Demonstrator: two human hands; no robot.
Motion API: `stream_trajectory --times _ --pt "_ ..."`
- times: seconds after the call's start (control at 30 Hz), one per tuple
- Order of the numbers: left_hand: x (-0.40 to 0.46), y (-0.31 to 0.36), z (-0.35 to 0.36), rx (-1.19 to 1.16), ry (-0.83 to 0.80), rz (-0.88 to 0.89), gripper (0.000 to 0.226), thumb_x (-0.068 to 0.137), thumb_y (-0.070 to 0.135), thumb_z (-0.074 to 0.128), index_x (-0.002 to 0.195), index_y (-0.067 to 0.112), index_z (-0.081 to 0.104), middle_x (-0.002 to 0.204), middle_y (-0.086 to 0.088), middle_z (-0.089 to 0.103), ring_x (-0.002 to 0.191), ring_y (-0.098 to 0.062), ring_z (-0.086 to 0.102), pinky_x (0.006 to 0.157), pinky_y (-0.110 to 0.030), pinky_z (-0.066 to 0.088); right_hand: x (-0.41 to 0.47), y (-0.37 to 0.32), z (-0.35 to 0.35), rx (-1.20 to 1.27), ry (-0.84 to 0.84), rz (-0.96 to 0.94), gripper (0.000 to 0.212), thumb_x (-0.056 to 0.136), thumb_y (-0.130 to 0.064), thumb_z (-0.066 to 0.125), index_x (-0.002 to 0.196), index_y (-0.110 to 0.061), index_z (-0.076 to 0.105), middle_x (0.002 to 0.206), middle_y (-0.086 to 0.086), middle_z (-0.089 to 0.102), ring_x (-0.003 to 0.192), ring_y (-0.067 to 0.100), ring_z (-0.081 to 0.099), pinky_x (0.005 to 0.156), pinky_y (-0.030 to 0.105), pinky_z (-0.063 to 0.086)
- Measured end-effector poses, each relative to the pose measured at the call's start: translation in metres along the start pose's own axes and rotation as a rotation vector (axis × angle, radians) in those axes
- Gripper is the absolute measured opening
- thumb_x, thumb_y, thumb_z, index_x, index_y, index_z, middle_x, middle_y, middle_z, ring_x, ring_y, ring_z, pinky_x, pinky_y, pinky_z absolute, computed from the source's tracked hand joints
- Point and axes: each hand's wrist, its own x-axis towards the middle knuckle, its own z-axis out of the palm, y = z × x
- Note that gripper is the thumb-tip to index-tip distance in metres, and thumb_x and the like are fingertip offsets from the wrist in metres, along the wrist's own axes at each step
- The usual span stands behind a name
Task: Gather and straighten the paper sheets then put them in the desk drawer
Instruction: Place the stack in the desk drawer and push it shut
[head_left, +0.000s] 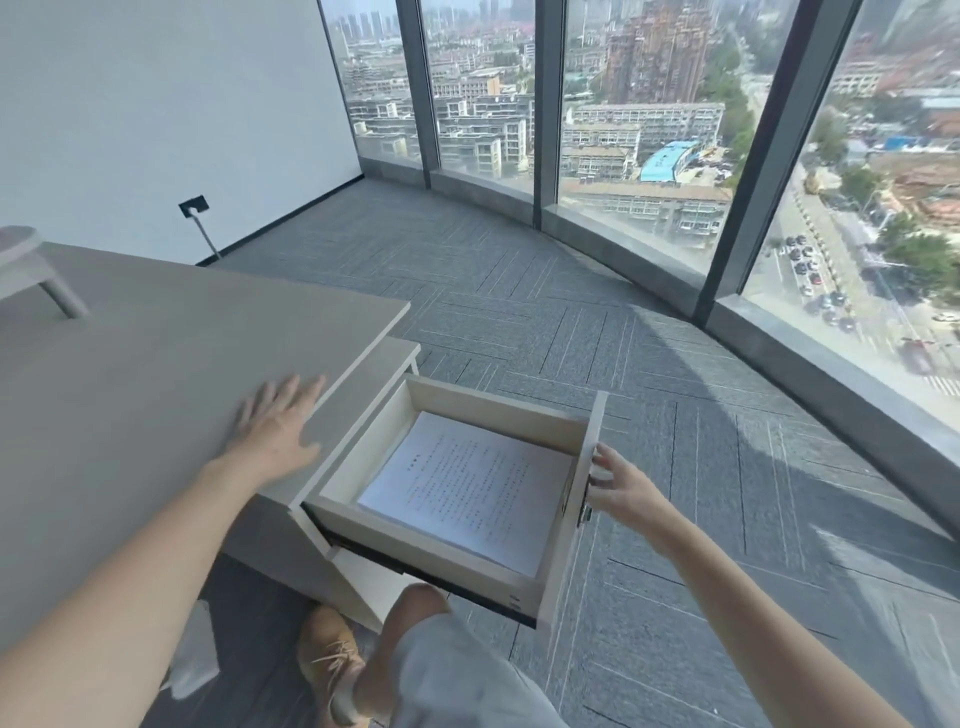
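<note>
A long grey matte desk top (156, 353) fills the left of the view, and nothing lies on the stretch that shows apart from a pale round stand (26, 265) at its far left edge. From the pedestal under its right end a pale wooden drawer with a grey front panel (452, 551) stands pulled fully out toward the right. The stack of white printed paper sheets (467, 488) lies flat on the drawer floor, its edges looking fairly square, so gathering, straightening and placing appear done; what seems left is only to push the drawer shut.

The left hand (275, 431) rests palm-down on the desk top near its right edge, fingers spread and holding nothing. The right hand (618, 486) is at the outer face of the drawer front by its dark handle, fingers loosely curled against it; whether they actually grip the handle I cannot tell.

Nearer in, a bent knee in grey shorts (447, 654) and a tan lace-up shoe (332, 660) sit just below the drawer, close to its travel. Grey carpet tiles (649, 364) to the right look clear.
</note>
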Motion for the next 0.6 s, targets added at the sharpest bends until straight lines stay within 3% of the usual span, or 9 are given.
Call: stream_trajectory --times 0.1,0.17,0.23,0.47,0.6 --pt "0.000 -0.007 -0.002 0.039 0.005 0.014 0.093 0.087 0.044 0.059 0.152 0.044 -0.008 0.167 -0.003 -0.007 0.152 -0.037 -0.001 0.119 -0.056 0.008 0.002 0.001 0.005 -0.027 -0.084 0.014 0.108 0.084 0.006 0.067 0.161 -0.025 -0.002 0.166 0.003 0.026 0.130 0.027 0.058 0.089 0.035 0.059" --pt "0.005 -0.007 -0.004 0.030 0.000 0.013 0.093 0.087 0.047 0.058 0.151 0.046 -0.009 0.167 -0.002 -0.008 0.152 -0.037 -0.002 0.118 -0.056 0.007 0.004 -0.003 0.009 -0.042 -0.123 0.016 0.113 0.087 0.006 0.069 0.160 -0.026 -0.011 0.167 0.006 0.022 0.128 0.027 0.059 0.076 0.027 0.059" --pt "0.009 -0.006 -0.005 0.031 -0.004 0.004 0.092 0.087 0.049 0.056 0.151 0.047 -0.010 0.167 -0.002 -0.009 0.152 -0.036 -0.002 0.118 -0.056 0.006 0.009 -0.005 0.014 -0.037 -0.144 0.017 0.115 0.087 0.003 0.071 0.159 -0.029 -0.013 0.166 0.009 0.024 0.125 0.026 0.061 0.072 0.024 0.058" --pt "0.017 -0.005 -0.004 -0.005 0.019 0.003 0.089 0.087 0.049 0.053 0.150 0.049 -0.009 0.167 0.000 -0.008 0.152 -0.034 -0.006 0.119 -0.056 0.002 0.033 -0.020 0.049 -0.008 -0.174 0.008 0.113 0.089 -0.002 0.070 0.158 -0.038 -0.012 0.159 0.012 0.037 0.107 0.015 0.069 0.089 0.027 0.052" --pt "0.017 -0.006 -0.002 -0.011 0.054 0.021 0.090 0.084 0.048 0.052 0.150 0.049 -0.009 0.167 -0.001 -0.006 0.152 -0.036 -0.003 0.119 -0.058 0.005 0.052 -0.033 0.081 -0.013 -0.156 -0.004 0.116 0.087 -0.009 0.074 0.156 -0.046 -0.011 0.154 0.012 0.043 0.112 0.023 0.069 0.102 0.039 0.052"
